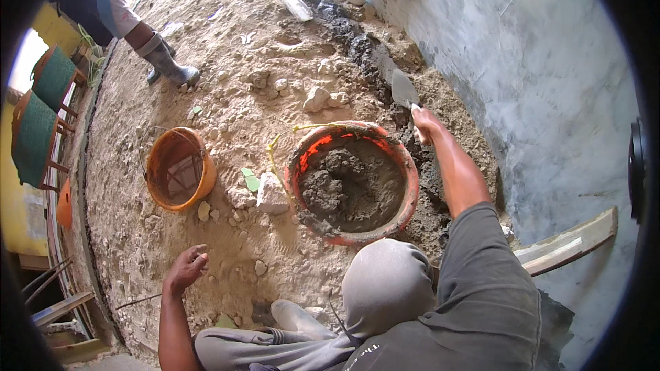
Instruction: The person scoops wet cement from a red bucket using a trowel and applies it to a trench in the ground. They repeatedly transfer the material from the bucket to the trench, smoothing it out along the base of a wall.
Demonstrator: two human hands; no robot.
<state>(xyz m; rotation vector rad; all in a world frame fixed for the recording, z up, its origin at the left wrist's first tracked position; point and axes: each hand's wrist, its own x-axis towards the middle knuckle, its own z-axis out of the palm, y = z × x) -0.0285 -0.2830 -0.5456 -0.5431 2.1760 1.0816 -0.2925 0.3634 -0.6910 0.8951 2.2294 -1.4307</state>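
My right hand (427, 126) is closed round the handle of a trowel (403, 88), with the arm stretched forward. The trowel's grey blade lies over a strip of dark wet mortar (371, 62) that runs along the foot of the wall. Just left of that arm stands a round orange-red tub (410, 196) holding grey mortar (357, 182), its surface heaped and hollowed. Low on the left, my left hand (185, 269) hangs above the dirt, fingers loosely curled in, with nothing visible in it. My bent knee (388, 282) in grey cloth is close to the tub's near rim.
An orange bucket (206, 177) with liquid stands left of the tub, stones (272, 194) between them. Another person's boot (168, 63) is at upper left. A plastered wall (550, 82) bounds the right, a plank (570, 240) against it. Green-backed chairs (36, 141) line the far left.
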